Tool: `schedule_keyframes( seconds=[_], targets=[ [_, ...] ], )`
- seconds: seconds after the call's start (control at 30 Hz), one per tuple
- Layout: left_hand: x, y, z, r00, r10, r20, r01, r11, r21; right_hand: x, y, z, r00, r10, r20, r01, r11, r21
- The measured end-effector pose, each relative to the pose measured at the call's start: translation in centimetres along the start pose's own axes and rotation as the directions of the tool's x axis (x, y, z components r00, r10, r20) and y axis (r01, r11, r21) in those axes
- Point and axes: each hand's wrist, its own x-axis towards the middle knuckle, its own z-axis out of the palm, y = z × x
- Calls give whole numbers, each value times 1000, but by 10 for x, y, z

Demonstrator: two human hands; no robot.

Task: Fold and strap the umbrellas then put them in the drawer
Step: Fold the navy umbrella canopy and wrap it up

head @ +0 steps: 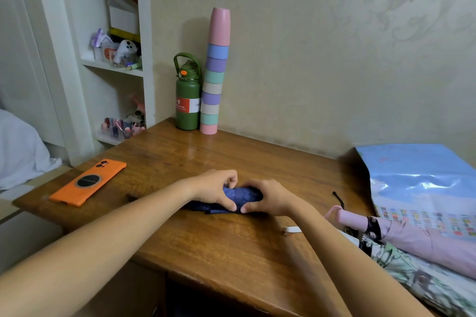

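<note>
Near the centre of the wooden table (211,244) lies the folded navy umbrella (242,194), and both hands close on it — the left hand (215,188) curls its fingers over the far side with the thumb pressed to the near edge, while the right hand (266,197) wraps the end at 3 o'clock, thumb tip nearly meeting the left thumb. At 4 o'clock from them rest a pink umbrella (412,242) and a floral umbrella (422,278), touching each other — an orange phone (88,181) lies at 9 o'clock.
</note>
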Motion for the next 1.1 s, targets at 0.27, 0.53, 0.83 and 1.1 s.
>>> schedule_keyframes(
  seconds=[0.27,0.53,0.83,1.1],
  targets=[
    [-8,26,19,993,93,-69,-55,905,422,-10,-9,3,994,-33,-100,20,992,-127],
    [-1,92,16,909,368,-197,-245,852,462,-85,16,-56,930,13,-367,14,997,72],
    [30,248,94,792,602,-98,-535,762,365,-225,101,-87,665,399,-631,-388,907,164],
    [63,314,167,700,704,-119,-640,692,334,-316,159,-62,625,479,-617,-573,818,54]
  ],
)
